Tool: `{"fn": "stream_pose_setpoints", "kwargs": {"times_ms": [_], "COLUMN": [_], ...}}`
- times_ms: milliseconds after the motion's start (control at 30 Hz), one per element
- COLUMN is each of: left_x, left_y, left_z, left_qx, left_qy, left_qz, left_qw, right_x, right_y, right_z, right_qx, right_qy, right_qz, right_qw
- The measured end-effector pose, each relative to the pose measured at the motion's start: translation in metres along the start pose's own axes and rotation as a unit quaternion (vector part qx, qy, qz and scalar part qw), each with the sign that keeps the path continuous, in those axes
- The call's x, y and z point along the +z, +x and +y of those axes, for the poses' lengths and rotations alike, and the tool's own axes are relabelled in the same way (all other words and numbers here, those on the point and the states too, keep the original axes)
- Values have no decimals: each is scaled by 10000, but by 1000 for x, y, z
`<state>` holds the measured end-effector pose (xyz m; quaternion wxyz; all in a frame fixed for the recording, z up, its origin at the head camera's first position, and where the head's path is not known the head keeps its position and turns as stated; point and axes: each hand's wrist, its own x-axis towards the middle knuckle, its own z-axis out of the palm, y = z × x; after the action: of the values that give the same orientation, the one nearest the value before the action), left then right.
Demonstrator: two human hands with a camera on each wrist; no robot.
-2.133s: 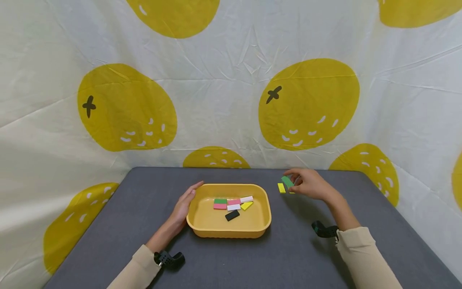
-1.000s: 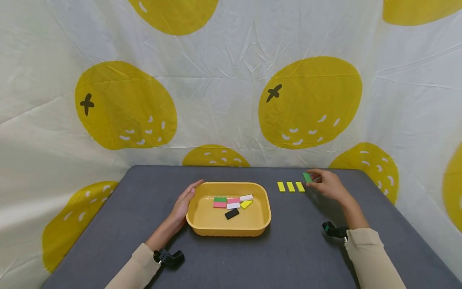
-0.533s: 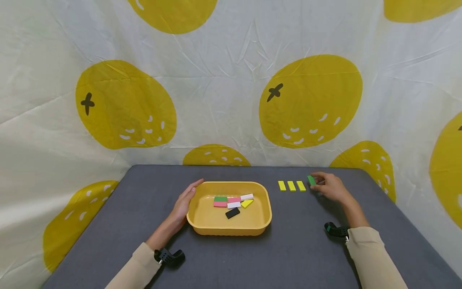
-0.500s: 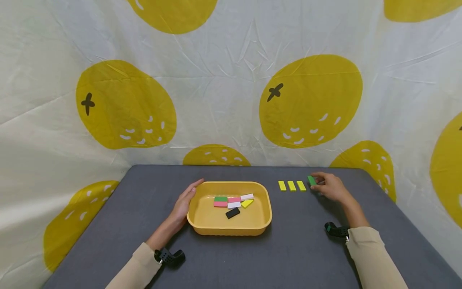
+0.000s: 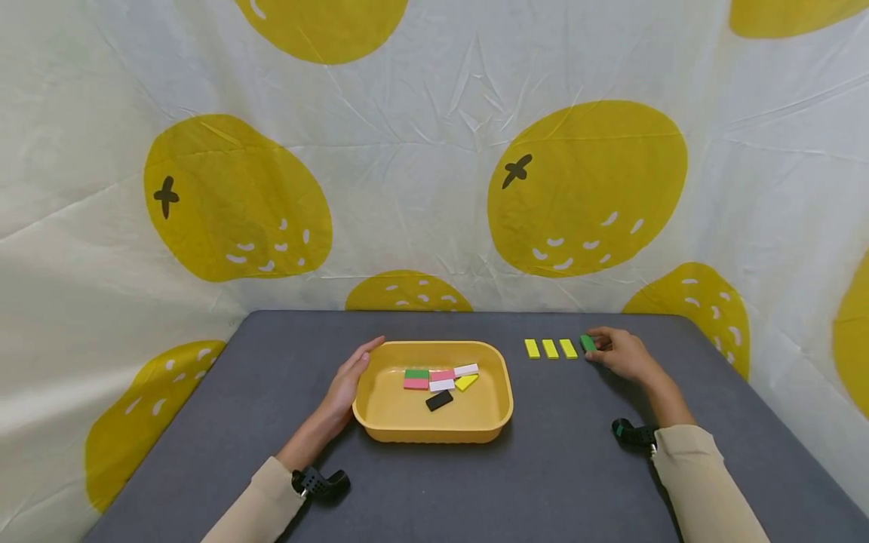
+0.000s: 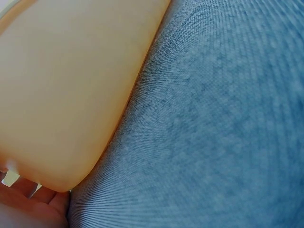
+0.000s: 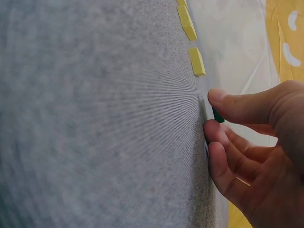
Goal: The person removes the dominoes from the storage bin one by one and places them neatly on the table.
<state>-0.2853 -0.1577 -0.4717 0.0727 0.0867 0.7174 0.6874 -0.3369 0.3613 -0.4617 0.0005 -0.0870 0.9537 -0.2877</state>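
In the head view my left hand (image 5: 342,388) lies along the left side of a yellow plastic tray (image 5: 434,435), fingers extended and touching its rim. The left wrist view shows the tray's outer wall (image 6: 71,90), with fingers (image 6: 45,197) against its corner. At the back right of the table, my right hand (image 5: 621,354) pinches a green tile (image 5: 587,343) between thumb and fingers. Its pale side (image 7: 207,109) shows in the right wrist view, close over the cloth. Left of it, yellow tiles (image 5: 568,348) lie in a spaced row of three.
Inside the tray are several loose tiles: a green tile (image 5: 416,374), pink tiles (image 5: 416,385), white tiles (image 5: 441,385), a yellow tile (image 5: 466,382) and a black tile (image 5: 439,400). A grey cloth covers the table (image 5: 475,490). Behind it hangs a fruit-patterned curtain (image 5: 407,188).
My right hand has carried the green tile rightward from above the yellow tiles to the row's right end and lowered it. The left hand stays at the tray.
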Motion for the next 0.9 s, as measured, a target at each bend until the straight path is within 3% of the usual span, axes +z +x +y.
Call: {"fn": "stream_pose_setpoints", "kwargs": {"times_ms": [533, 900], "left_x": [-1, 0], "left_y": [3, 3], "left_z": [-2, -5], "left_qx": [152, 179], "left_qy": [48, -19], "left_qz": [-33, -98], "left_qw": [9999, 9998], "right_x": [5, 3], "right_y": [4, 1], "right_z": [3, 0], "right_qx": [45, 59], "right_qy": [-212, -135], "right_qz": [17, -223], "right_qw": [9998, 9996]}}
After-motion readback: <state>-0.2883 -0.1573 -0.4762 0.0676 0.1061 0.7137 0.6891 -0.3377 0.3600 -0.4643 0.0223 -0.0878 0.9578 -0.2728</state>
